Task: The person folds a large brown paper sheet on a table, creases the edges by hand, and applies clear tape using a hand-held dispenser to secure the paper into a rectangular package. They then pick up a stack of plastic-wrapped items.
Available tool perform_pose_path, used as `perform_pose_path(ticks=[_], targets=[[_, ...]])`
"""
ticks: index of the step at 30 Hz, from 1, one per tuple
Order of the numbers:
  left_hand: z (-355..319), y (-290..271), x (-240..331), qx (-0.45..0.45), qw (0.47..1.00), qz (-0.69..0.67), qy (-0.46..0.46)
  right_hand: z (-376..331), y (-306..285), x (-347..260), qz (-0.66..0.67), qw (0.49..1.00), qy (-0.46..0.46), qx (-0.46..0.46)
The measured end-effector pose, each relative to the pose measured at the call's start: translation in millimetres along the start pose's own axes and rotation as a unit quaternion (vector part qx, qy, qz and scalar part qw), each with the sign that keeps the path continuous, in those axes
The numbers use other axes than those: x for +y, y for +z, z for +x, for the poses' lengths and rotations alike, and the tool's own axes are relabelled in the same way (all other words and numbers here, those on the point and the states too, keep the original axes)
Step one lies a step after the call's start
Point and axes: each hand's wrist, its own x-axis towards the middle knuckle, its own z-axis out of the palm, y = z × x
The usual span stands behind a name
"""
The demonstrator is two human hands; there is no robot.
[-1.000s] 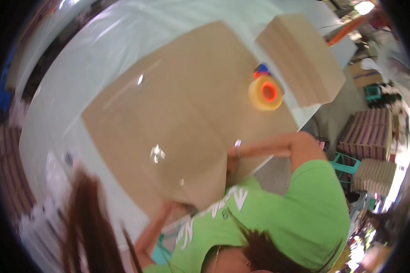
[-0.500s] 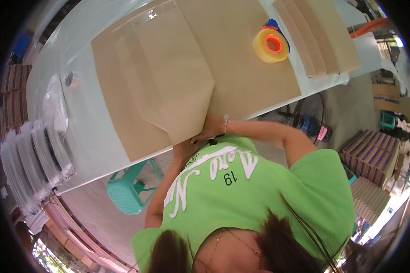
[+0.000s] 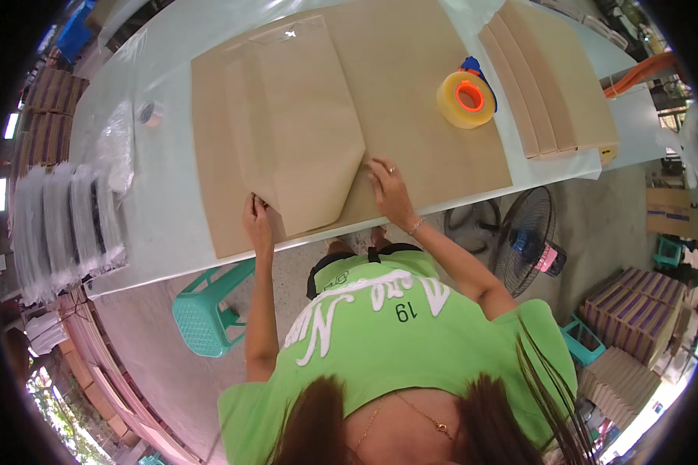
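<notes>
A large sheet of brown paper [image 3: 411, 93] lies flat on the pale table [image 3: 171, 201]. On it rests a folded brown paper piece [image 3: 295, 132] with a curved near corner. My left hand [image 3: 257, 221] pinches the near left corner of that folded piece. My right hand [image 3: 388, 190] presses flat, fingers spread, on the brown sheet just right of the folded piece's near edge. A yellow roll of tape with an orange core [image 3: 465, 98] stands on the sheet to the right, well beyond my right hand.
A stack of folded brown cardboard [image 3: 554, 77] lies at the table's right end. Clear plastic bags [image 3: 70, 225] are piled at the left end, with a small tape roll [image 3: 151, 114] nearby. Under the table stand a teal plastic stool [image 3: 205, 310] and a floor fan [image 3: 523, 236].
The view has swung so the table lies further ahead. Both hands have come onto the near edge of the folded piece, the left now holding its corner.
</notes>
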Motion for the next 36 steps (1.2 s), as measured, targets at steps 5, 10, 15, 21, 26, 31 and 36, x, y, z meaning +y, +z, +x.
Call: perform_pose_path(ticks=[5,10,15,21,26,31,36], targets=[[25,11,0,-0.023,0.919,-0.346,-0.185,27,16,13,0.204,0.938,0.280,0.007],[49,6,-13,-0.001,0.951,-0.221,-0.216,44,25,-47,0.113,0.938,0.327,0.039],[40,18,13,-0.006,0.971,-0.183,-0.151,46,52,-12,0.074,0.936,0.328,0.102],[26,20,27,-0.025,0.972,-0.188,-0.141,40,63,-24,0.171,0.932,0.282,0.152],[-11,27,45,-0.102,0.931,-0.299,-0.181,8,63,-34,0.255,0.916,0.281,0.130],[-32,31,-2,-0.150,0.937,-0.263,-0.172,-32,59,-78,0.306,0.899,0.311,0.029],[-62,24,25,-0.204,0.883,-0.360,-0.222,-55,52,-92,0.326,0.886,0.329,0.016]])
